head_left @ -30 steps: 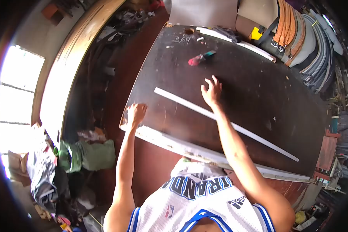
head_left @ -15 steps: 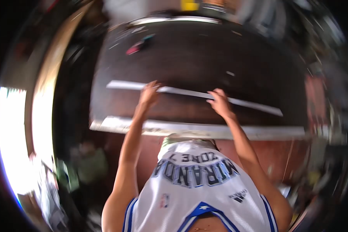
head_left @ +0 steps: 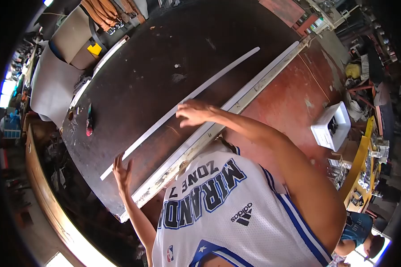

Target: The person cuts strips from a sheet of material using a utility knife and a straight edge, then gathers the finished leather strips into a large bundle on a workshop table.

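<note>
A long narrow pale strip (head_left: 165,118) lies diagonally across the dark tabletop (head_left: 156,66). Close to its lower left end is my left hand (head_left: 122,170), fingers apart and touching or just over the strip. My right hand (head_left: 193,113) is beside the strip's middle, its fingers loosely spread and slightly bent, with nothing seen in them. A second pale strip (head_left: 258,76) runs along the table's near edge. Toward the table's left side lies a small red and dark tool (head_left: 89,120), its exact kind unclear.
Brown belts (head_left: 103,15) with buckles hang over the far side. A grey sheet (head_left: 53,84) and a yellow object (head_left: 94,49) are at the upper left. A white bin (head_left: 330,127) stands at right. Another person (head_left: 358,231) is at the lower right.
The view has swung round, so the table and strip now look diagonal. The right hand's fingers look lifted from the strip; the left hand is nearer the strip's left end.
</note>
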Action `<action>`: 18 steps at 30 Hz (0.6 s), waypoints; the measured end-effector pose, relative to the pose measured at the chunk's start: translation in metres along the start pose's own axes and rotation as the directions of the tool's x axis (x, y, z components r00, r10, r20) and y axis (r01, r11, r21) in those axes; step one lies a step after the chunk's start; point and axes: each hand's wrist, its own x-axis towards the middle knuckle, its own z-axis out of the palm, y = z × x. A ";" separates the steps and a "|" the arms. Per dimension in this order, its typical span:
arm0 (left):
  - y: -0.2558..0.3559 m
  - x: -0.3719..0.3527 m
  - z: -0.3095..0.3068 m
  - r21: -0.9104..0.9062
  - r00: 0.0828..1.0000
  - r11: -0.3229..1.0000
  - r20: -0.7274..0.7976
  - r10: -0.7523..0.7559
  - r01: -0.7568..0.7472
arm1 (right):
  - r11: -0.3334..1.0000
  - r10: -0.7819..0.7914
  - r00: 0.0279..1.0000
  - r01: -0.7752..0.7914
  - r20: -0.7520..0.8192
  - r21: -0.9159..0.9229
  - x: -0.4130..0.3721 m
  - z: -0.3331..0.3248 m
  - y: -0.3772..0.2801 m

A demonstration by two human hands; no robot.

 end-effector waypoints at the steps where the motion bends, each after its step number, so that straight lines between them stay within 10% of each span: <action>1: 0.006 -0.019 -0.013 -0.184 0.992 0.980 0.111 -0.053 0.073 | 0.997 0.003 0.998 -0.008 0.070 0.079 -0.009 0.000 -0.019; 7: 0.000 -0.129 -0.044 0.125 0.943 0.992 0.333 -0.013 -0.030 | 0.975 -0.126 0.978 0.153 0.168 -0.161 -0.041 0.052 -0.074; 14: -0.061 -0.157 -0.012 0.308 0.989 0.951 0.140 -0.048 0.003 | 0.983 -0.131 0.988 0.119 -0.081 -0.137 -0.047 0.095 -0.052; 17: -0.077 -0.152 -0.004 0.341 0.994 0.934 0.080 0.080 -0.102 | 0.987 -0.062 0.997 0.068 0.044 -0.148 -0.041 0.081 -0.055; 18: -0.075 -0.149 -0.007 0.379 0.970 0.925 0.206 -0.128 0.041 | 0.986 -0.029 0.997 0.040 0.070 -0.164 -0.038 0.086 -0.050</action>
